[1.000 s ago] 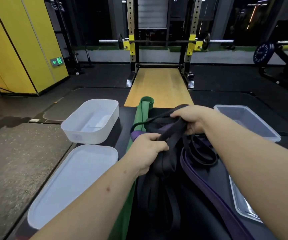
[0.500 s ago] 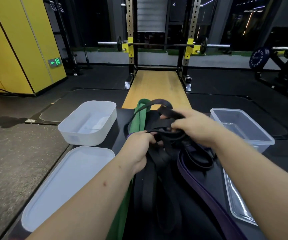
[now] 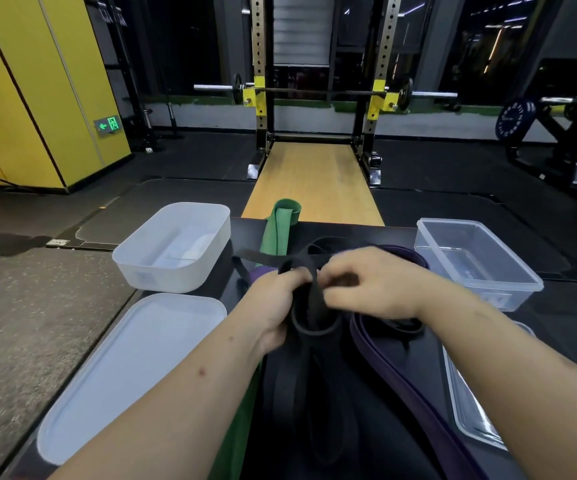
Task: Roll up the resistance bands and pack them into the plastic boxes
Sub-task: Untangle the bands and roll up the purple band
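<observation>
Behind the black table (image 3: 245, 233) a squat rack (image 3: 260, 64) stands over a wooden platform (image 3: 315, 181). Your left hand (image 3: 273, 303) and right hand (image 3: 373, 285) meet over the middle of the table, each with fingers curled round the black band (image 3: 315, 327). The band is bunched into a loose coil between them, and its long loops trail back toward you. A purple band (image 3: 401, 368) lies just beside it on your right. A green band (image 3: 276, 233) runs along its left, reaching the table's far edge. On your left sit the white box (image 3: 176, 275) and white lid (image 3: 134, 358); on your right, the clear box (image 3: 509, 299) and clear lid (image 3: 467, 410).
</observation>
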Action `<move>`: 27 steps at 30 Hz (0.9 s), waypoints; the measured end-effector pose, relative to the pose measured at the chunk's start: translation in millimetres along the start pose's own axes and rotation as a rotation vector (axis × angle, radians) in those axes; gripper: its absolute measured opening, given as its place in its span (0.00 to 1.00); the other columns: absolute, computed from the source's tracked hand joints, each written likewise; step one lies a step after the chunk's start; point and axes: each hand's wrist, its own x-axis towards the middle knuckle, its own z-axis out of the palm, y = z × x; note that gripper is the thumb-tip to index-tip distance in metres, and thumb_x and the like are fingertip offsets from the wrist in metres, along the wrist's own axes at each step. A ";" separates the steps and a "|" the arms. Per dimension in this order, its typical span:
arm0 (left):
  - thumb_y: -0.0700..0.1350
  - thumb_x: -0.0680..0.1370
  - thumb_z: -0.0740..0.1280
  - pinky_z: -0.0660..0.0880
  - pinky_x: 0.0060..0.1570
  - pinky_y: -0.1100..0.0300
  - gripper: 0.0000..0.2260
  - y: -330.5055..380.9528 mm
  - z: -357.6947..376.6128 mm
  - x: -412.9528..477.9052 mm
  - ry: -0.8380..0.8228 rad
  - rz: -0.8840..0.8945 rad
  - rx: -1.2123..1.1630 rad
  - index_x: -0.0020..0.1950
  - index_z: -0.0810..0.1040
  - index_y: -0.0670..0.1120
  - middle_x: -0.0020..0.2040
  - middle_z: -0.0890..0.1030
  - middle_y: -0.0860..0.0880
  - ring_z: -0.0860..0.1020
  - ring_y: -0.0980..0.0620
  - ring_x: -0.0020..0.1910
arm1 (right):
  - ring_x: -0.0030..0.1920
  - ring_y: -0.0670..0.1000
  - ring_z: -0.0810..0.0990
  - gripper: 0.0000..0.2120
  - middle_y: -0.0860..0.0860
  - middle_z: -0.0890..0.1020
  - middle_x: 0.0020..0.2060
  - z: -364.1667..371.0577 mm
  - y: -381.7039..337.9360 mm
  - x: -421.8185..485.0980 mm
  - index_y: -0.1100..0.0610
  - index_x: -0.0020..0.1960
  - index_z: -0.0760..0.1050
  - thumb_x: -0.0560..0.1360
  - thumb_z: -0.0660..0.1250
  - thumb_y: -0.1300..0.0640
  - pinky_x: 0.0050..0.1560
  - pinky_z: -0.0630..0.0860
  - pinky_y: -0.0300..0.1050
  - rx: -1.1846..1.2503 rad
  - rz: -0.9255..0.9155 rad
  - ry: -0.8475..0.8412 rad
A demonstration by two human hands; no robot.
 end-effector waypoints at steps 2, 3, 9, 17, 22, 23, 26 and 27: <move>0.38 0.80 0.66 0.80 0.52 0.51 0.09 0.0 -3.5 0.1 0.023 0.039 0.006 0.47 0.86 0.42 0.48 0.86 0.40 0.84 0.44 0.46 | 0.42 0.45 0.84 0.05 0.45 0.84 0.40 -4.4 6.5 4.2 0.44 0.42 0.81 0.75 0.68 0.45 0.50 0.78 0.46 0.224 0.003 0.166; 0.38 0.80 0.66 0.79 0.54 0.50 0.09 0.9 -4.7 -0.6 0.006 0.048 0.011 0.46 0.87 0.43 0.48 0.86 0.40 0.84 0.43 0.47 | 0.39 0.45 0.84 0.02 0.46 0.84 0.38 -5.5 10.5 7.1 0.44 0.45 0.80 0.76 0.70 0.49 0.46 0.77 0.44 0.275 0.020 0.238; 0.36 0.80 0.66 0.80 0.45 0.54 0.07 0.1 -8.6 0.3 -0.096 0.070 0.101 0.52 0.84 0.38 0.47 0.85 0.40 0.84 0.43 0.45 | 0.31 0.39 0.76 0.06 0.41 0.80 0.33 -3.0 29.8 27.5 0.40 0.52 0.79 0.77 0.74 0.48 0.42 0.72 0.41 0.128 0.109 0.173; 0.34 0.80 0.66 0.79 0.60 0.43 0.07 -7.2 -19.2 -0.5 -0.158 0.093 0.214 0.54 0.83 0.36 0.54 0.84 0.33 0.83 0.35 0.54 | 0.27 0.48 0.79 0.08 0.52 0.78 0.32 -51.4 73.5 52.1 0.55 0.48 0.78 0.82 0.68 0.52 0.35 0.80 0.47 0.600 0.354 0.778; 0.39 0.77 0.68 0.74 0.65 0.35 0.13 -7.7 -27.5 4.2 -0.158 0.096 0.170 0.59 0.79 0.34 0.59 0.80 0.29 0.79 0.28 0.60 | 0.31 0.49 0.85 0.09 0.55 0.78 0.44 -71.3 123.4 48.6 0.56 0.62 0.71 0.83 0.64 0.56 0.37 0.82 0.47 0.760 0.563 0.982; 0.39 0.76 0.69 0.74 0.66 0.35 0.15 -7.6 -28.5 4.7 -0.156 0.095 0.158 0.60 0.79 0.33 0.60 0.80 0.29 0.78 0.27 0.61 | 0.31 0.48 0.85 0.12 0.56 0.78 0.45 -70.2 131.2 46.5 0.57 0.66 0.69 0.83 0.63 0.59 0.35 0.81 0.44 0.767 0.592 0.950; 0.40 0.76 0.69 0.75 0.65 0.35 0.16 -7.3 -29.2 5.2 -0.159 0.105 0.159 0.61 0.78 0.34 0.60 0.80 0.29 0.79 0.28 0.61 | 0.35 0.51 0.86 0.22 0.56 0.79 0.46 -55.1 133.8 42.3 0.58 0.73 0.66 0.81 0.63 0.64 0.38 0.84 0.47 0.618 0.725 0.790; 0.40 0.76 0.69 0.74 0.65 0.35 0.16 -7.0 -29.0 5.1 -0.165 0.110 0.164 0.61 0.78 0.34 0.60 0.79 0.29 0.79 0.28 0.61 | 0.40 0.55 0.86 0.25 0.57 0.80 0.47 -48.4 133.5 41.5 0.57 0.74 0.66 0.78 0.64 0.61 0.44 0.85 0.53 0.490 0.756 0.790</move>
